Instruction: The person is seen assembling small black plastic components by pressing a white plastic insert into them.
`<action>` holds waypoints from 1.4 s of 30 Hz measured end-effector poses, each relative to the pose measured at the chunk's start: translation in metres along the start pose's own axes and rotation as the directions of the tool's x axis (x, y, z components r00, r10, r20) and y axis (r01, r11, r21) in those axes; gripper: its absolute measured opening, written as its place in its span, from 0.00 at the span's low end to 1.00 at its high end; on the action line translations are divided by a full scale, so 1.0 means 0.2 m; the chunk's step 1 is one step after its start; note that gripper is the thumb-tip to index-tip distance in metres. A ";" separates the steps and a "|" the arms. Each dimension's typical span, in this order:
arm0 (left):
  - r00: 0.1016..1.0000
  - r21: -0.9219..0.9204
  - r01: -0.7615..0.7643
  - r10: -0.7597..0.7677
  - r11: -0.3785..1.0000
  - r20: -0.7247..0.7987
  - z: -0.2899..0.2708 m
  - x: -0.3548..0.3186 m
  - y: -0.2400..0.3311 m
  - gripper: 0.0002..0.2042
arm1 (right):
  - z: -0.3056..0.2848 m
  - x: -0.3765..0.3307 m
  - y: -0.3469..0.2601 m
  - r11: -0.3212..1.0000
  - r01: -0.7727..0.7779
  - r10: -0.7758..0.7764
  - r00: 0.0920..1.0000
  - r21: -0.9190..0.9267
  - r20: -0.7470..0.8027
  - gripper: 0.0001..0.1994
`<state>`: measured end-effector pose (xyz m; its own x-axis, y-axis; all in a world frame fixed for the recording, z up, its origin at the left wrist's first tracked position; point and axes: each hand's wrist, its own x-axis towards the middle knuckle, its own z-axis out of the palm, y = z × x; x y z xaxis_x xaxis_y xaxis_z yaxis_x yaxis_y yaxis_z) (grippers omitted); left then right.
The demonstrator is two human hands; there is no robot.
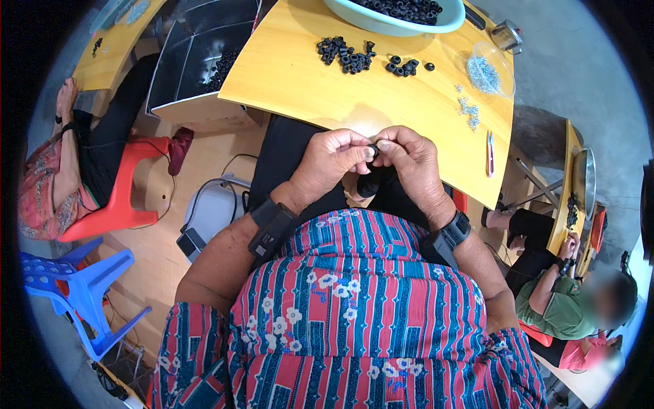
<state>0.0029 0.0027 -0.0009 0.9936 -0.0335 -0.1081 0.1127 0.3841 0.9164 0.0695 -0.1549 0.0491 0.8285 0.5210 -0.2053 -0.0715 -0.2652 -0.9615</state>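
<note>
Just off the near edge of the yellow table (286, 75), my left hand (332, 158) and my right hand (413, 161) meet fingertip to fingertip. Between them they pinch a small black ring-shaped part (372, 151), mostly covered by thumbs and fingers. Farther back on the tabletop lies a loose heap of similar black parts (346, 56), with a smaller group (402, 66) to its right. Small clear pieces (469, 111) are scattered at the right, near a round transparent dish (484, 75) of the same bits. Red-handled snips (490, 153) rest close to the right edge.
A pale green basin (381, 26) full of black parts stands at the back. Left of the table is an open box (197, 68) with more parts. A metal cup (507, 35) stands at the far right corner. Blue stool (88, 293) and seated people (68, 170) are nearby.
</note>
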 end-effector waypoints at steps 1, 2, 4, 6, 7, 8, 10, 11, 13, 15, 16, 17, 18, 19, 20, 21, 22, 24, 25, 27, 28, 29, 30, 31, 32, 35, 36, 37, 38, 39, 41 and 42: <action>0.999 -0.063 0.045 -0.044 0.997 0.010 0.01 0.00 0.01 0.09 | -0.01 0.00 0.01 0.999 0.029 -0.029 1.000 0.014 0.007 0.04; 0.996 -0.125 0.090 -0.087 0.988 0.023 0.01 0.00 0.02 0.09 | -0.02 0.00 0.01 0.998 0.058 -0.059 0.998 0.028 0.014 0.03; 0.996 -0.113 0.086 -0.084 0.990 0.026 0.00 0.00 0.01 0.09 | -0.02 0.00 0.01 0.998 0.050 -0.051 0.999 0.031 0.016 0.03; 0.996 -0.099 0.083 -0.080 0.992 0.030 0.00 0.00 0.01 0.09 | -0.01 0.00 0.01 0.999 0.043 -0.043 0.999 0.033 0.015 0.03; 0.997 -0.096 0.075 -0.073 0.993 0.025 0.00 0.00 0.01 0.08 | -0.01 0.00 0.01 0.998 0.061 -0.061 0.998 -0.004 0.004 0.03; 0.998 -0.092 0.067 -0.066 0.993 0.020 0.01 0.00 0.01 0.08 | -0.01 0.00 0.01 0.996 0.079 -0.079 0.997 -0.041 -0.006 0.04; 0.998 -0.076 0.061 -0.061 0.995 0.002 0.01 0.00 0.01 0.08 | 0.00 0.00 0.02 0.994 0.086 -0.089 0.995 -0.072 -0.035 0.04; 0.998 -0.060 0.053 -0.054 0.997 -0.015 0.02 0.00 0.01 0.08 | 0.00 -0.01 0.02 0.990 0.093 -0.100 0.993 -0.103 -0.063 0.04; 0.999 -0.035 0.037 -0.037 0.999 -0.026 0.02 0.00 0.01 0.08 | 0.01 -0.01 0.01 0.990 0.089 -0.097 0.993 -0.106 -0.071 0.04; 0.999 -0.009 0.020 -0.020 1.000 -0.034 0.02 0.00 0.01 0.07 | 0.00 -0.01 0.00 0.990 0.085 -0.094 0.992 -0.109 -0.079 0.04; 0.999 -0.010 0.018 -0.018 1.000 -0.034 0.02 0.00 0.00 0.07 | -0.01 -0.01 -0.01 0.996 0.047 -0.052 0.997 -0.074 -0.065 0.04; 0.999 -0.010 0.016 -0.016 1.000 -0.034 0.02 0.00 0.00 0.07 | -0.02 -0.01 -0.01 0.999 0.008 -0.010 0.999 -0.040 -0.050 0.05; 0.999 -0.009 0.015 -0.015 1.000 -0.032 0.02 0.00 0.00 0.07 | -0.03 0.00 -0.01 0.999 0.010 -0.012 0.999 -0.039 -0.052 0.05; 0.999 0.001 0.015 -0.015 1.000 -0.034 0.02 0.00 0.00 0.07 | -0.03 0.00 -0.02 0.999 -0.042 0.043 0.999 0.014 -0.028 0.05; 0.999 0.011 0.014 -0.014 1.000 -0.035 0.02 0.00 -0.01 0.07 | -0.04 0.01 -0.02 0.993 -0.096 0.096 0.995 0.066 -0.001 0.05; 0.999 0.012 0.013 -0.013 1.000 -0.034 0.02 0.00 -0.01 0.07 | -0.04 0.01 -0.02 0.993 -0.094 0.094 0.996 0.066 -0.002 0.05; 1.000 0.017 -0.003 0.003 1.000 -0.027 0.02 0.00 -0.01 0.07 | -0.04 0.02 -0.03 0.982 -0.139 0.139 0.990 0.124 0.010 0.05; 1.000 0.021 -0.019 0.019 1.000 -0.019 0.02 0.00 -0.01 0.07 | -0.05 0.02 -0.04 0.966 -0.184 0.183 0.983 0.181 0.023 0.05; 0.999 0.012 -0.026 0.027 1.000 -0.018 0.02 0.00 -0.01 0.07 | -0.05 0.03 -0.04 0.947 -0.230 0.224 0.973 0.224 0.050 0.05; 0.999 0.004 -0.035 0.035 0.999 -0.017 0.01 0.00 -0.01 0.07 | -0.05 0.03 -0.05 0.924 -0.274 0.263 0.962 0.265 0.076 0.05; 0.999 -0.004 -0.041 0.041 0.999 -0.016 0.01 0.00 -0.01 0.07 | -0.05 0.03 -0.05 0.896 -0.306 0.288 0.952 0.321 0.104 0.04; 0.999 -0.012 -0.048 0.048 0.999 -0.016 0.01 0.00 -0.01 0.07 | -0.05 0.03 -0.05 0.864 -0.338 0.311 0.941 0.373 0.134 0.04; 0.999 -0.012 -0.048 0.048 0.999 -0.014 0.01 0.00 -0.01 0.07 | -0.06 0.03 -0.05 0.864 -0.337 0.310 0.941 0.374 0.132 0.04; 0.999 -0.016 -0.050 0.050 0.999 -0.020 0.01 0.00 -0.01 0.07 | -0.07 0.03 -0.04 0.855 -0.354 0.317 0.935 0.380 0.158 0.04; 0.998 -0.020 -0.052 0.052 0.998 -0.026 0.01 0.00 -0.01 0.07 | -0.07 0.04 -0.03 0.845 -0.370 0.322 0.928 0.386 0.184 0.05; 0.995 0.012 -0.077 0.078 0.997 -0.062 0.04 0.00 0.01 0.07 | -0.08 0.03 -0.05 0.837 -0.417 0.364 0.908 0.356 0.206 0.08; 0.995 0.013 -0.077 0.078 0.997 -0.063 0.03 0.00 0.01 0.07 | -0.08 0.03 -0.06 0.837 -0.416 0.364 0.908 0.356 0.207 0.08; 0.985 0.140 -0.151 0.161 0.979 -0.065 0.02 0.00 0.01 0.07 | -0.08 0.02 -0.07 0.829 -0.440 0.373 0.895 0.345 0.245 0.10; 0.968 0.265 -0.220 0.243 0.939 -0.057 0.01 0.01 0.01 0.07 | -0.08 0.02 -0.07 0.821 -0.464 0.382 0.880 0.334 0.282 0.12; 0.968 0.264 -0.220 0.243 0.939 -0.057 0.02 0.01 0.01 0.07 | -0.08 0.02 -0.06 0.821 -0.464 0.382 0.880 0.334 0.282 0.12; 0.970 0.173 -0.210 0.227 0.962 -0.087 0.03 0.01 0.02 0.07 | -0.09 0.02 -0.03 0.783 -0.475 0.329 0.864 0.401 0.381 0.15; 0.970 0.173 -0.210 0.227 0.962 -0.087 0.03 0.01 0.02 0.07 | -0.09 0.02 -0.03 0.783 -0.475 0.329 0.864 0.402 0.380 0.15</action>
<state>0.0052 -0.0020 0.0053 0.9884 0.1351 0.0699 -0.0984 0.2172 0.9712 0.0834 -0.1653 0.0578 0.4814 0.6717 -0.5632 -0.6723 -0.1293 -0.7289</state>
